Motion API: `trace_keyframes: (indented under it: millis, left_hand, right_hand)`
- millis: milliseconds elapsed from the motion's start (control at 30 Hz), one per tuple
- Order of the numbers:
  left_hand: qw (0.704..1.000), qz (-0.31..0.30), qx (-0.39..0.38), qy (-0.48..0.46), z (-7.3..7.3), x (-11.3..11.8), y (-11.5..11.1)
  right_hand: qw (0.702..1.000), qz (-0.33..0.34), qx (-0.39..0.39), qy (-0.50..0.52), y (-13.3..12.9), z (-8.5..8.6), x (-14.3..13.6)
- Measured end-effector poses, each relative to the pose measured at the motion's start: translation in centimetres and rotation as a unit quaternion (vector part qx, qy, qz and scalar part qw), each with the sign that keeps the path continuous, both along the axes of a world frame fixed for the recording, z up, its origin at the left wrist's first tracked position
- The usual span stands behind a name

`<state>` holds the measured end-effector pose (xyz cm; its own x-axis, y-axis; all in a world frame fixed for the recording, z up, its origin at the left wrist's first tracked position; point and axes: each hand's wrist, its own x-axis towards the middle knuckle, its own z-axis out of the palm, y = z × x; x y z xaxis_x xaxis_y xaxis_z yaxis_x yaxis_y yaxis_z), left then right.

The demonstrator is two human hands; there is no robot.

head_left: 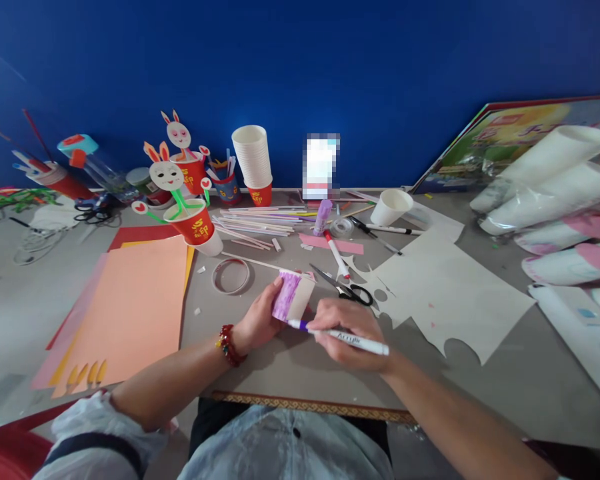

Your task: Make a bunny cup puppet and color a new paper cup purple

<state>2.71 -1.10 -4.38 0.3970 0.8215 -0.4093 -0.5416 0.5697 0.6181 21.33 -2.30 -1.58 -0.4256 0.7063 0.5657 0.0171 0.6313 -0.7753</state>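
Note:
My left hand holds a white paper cup tilted on its side above the grey table. Purple strokes cover the left part of the cup's wall, and the right part is white. In my right hand is a white acrylic marker, its purple tip end at the cup's lower edge. Black-handled scissors lie open just beyond my right hand. A red-capped marker and a purple glue stick are behind the cup.
Orange paper lies at left, cut white paper at right. A tape roll sits near my left hand. Rabbit-decorated red cups, paper sticks, a cup stack and a small white cup stand or lie farther back.

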Motion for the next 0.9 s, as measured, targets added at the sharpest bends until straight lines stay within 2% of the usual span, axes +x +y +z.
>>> trace_keyframes:
  millis: [67,300,333,467,533,633,667,800,833,900]
  left_hand:
    - [1.000,-0.016,0.011,-0.013,0.1,-0.1,0.1]
    - [0.998,-0.060,0.032,-0.014,-0.1,-0.1,0.1]
    - [0.998,-0.058,0.030,-0.008,-0.1,-0.1,0.1]
    - [0.999,-0.037,0.024,-0.004,-0.4,-0.1,0.1]
    - [0.999,-0.037,0.025,-0.014,-0.4,-0.1,0.1]
    - [0.998,-0.054,0.028,-0.024,-0.4,-0.2,0.2]
    - [0.998,-0.056,0.028,-0.023,-0.4,-0.2,0.2]
    - [0.999,-0.042,0.011,-0.011,-0.1,-0.2,0.2]
    - [0.999,-0.042,0.011,-0.010,-0.1,-0.2,0.2]
    - [0.998,-0.054,0.018,-0.011,-0.2,-0.3,0.2]
  right_hand:
    - [0.999,-0.042,-0.017,0.010,0.4,-0.1,0.5]
    - [0.994,-0.109,-0.020,0.007,1.2,-0.5,1.4]
    - [0.994,-0.104,-0.019,0.005,1.1,-0.4,1.3]
    - [1.000,-0.012,0.010,-0.015,0.7,-0.2,0.8]
    - [0.999,-0.032,0.007,-0.015,0.7,-0.3,0.9]
    - [0.993,-0.116,-0.027,-0.011,0.8,-0.6,1.3]
    - [0.992,-0.123,-0.032,-0.009,0.8,-0.7,1.4]
    - [0.999,-0.032,-0.020,-0.005,0.7,-0.6,1.3]
    - [0.999,-0.025,-0.023,-0.003,0.7,-0.6,1.3]
    - [0.997,-0.062,-0.037,-0.002,0.8,-0.7,1.4]
